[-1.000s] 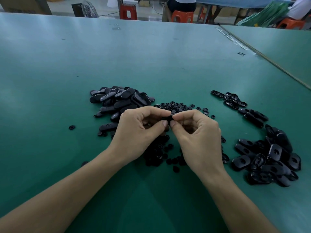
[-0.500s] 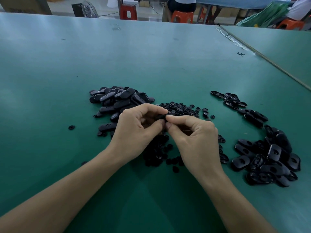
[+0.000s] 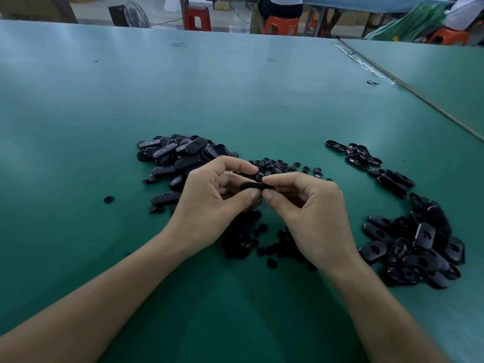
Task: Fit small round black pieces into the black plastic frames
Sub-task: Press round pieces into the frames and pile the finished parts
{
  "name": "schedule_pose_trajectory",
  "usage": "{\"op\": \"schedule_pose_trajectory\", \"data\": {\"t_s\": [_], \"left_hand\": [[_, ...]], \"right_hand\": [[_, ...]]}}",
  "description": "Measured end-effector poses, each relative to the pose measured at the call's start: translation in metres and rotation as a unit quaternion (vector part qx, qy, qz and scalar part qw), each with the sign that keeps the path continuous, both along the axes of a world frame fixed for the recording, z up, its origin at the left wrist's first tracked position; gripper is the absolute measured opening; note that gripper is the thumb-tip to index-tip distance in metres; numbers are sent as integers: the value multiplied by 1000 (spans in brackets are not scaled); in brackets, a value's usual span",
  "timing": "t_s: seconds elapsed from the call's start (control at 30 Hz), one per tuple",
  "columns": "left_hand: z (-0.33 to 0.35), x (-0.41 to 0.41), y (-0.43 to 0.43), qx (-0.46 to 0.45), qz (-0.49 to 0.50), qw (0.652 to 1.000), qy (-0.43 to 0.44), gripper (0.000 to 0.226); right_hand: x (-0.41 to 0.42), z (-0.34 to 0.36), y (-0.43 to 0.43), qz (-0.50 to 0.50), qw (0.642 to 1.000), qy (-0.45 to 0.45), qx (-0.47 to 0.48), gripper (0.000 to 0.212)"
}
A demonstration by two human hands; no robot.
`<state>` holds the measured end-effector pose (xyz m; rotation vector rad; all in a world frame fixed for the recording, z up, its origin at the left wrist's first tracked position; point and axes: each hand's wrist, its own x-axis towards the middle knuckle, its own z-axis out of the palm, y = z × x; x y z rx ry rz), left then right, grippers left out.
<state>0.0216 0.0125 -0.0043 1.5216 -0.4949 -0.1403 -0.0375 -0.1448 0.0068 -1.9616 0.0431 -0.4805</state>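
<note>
1 frame (image 3: 248, 185) pinched by fingers of left hand (image 3: 209, 208), right hand (image 3: 311, 213) | round pieces (image 3: 243, 239) beneath | frame pile (image 3: 419, 244) right

- Single head-worn wide-angle view, facing forward and down over the green table (image 3: 91, 106)
- Close range: left hand (image 3: 209, 205) and right hand (image 3: 311, 218) at centre of view
</note>
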Motion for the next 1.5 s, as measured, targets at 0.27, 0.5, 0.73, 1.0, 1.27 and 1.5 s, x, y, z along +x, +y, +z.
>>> {"op": "schedule_pose_trajectory", "data": {"t_s": [0.27, 0.5, 0.73, 1.0, 1.27, 1.5], "left_hand": [[1, 0, -1, -9, 7, 1000, 15, 24], [2, 1, -2, 4, 2, 1000, 22, 22], [3, 3, -1, -6, 11, 1000, 22, 23], [-1, 4, 1, -11, 27, 1000, -6, 23], [-3, 15, 0, -130, 121, 982, 68, 20], [-3, 19, -1, -138, 181, 967, 112, 57]], "right_hand": [[0, -1, -6, 9, 1000, 17, 2, 17], [1, 5, -8, 1, 999, 37, -20, 15], [2, 8, -7, -6, 999, 48, -17, 16], [0, 9, -4, -1, 999, 37, -23, 14], [14, 18, -40, -166, 944, 138, -248, 35], [33, 23, -77, -217, 836, 340, -374, 49]]}}
